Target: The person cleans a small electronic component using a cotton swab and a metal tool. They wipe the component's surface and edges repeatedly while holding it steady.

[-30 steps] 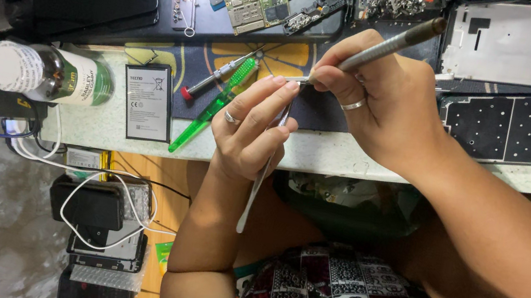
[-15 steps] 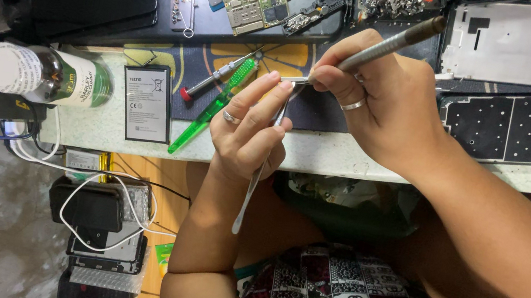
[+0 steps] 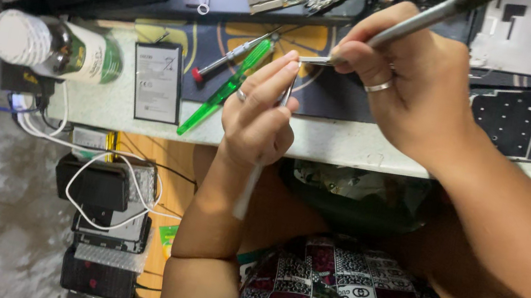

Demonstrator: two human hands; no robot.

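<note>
Left hand [image 3: 258, 115]: fingers pinching slim metal tweezers [image 3: 253, 181], shaft slanting down past the pale speckled bench [image 3: 338, 143] edge. Right hand [image 3: 405, 86]: fingers pinching a smooth grey metal rod tool [image 3: 431, 15], tips meeting above a dark mat [image 3: 331, 99]. Nearby: translucent green screwdriver [image 3: 225, 88], flat rectangular battery [image 3: 157, 81], white-capped bottle [image 3: 56, 48].

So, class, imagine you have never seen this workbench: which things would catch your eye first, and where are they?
First, the two bare hands meeting at the middle of the bench edge: the right hand grips a long grey metal tool, and the left hand pinches slim silver tweezers. Next, the translucent green-handled screwdriver lying slantwise just left of them. Further left lies a white-capped green bottle on its side.
</note>
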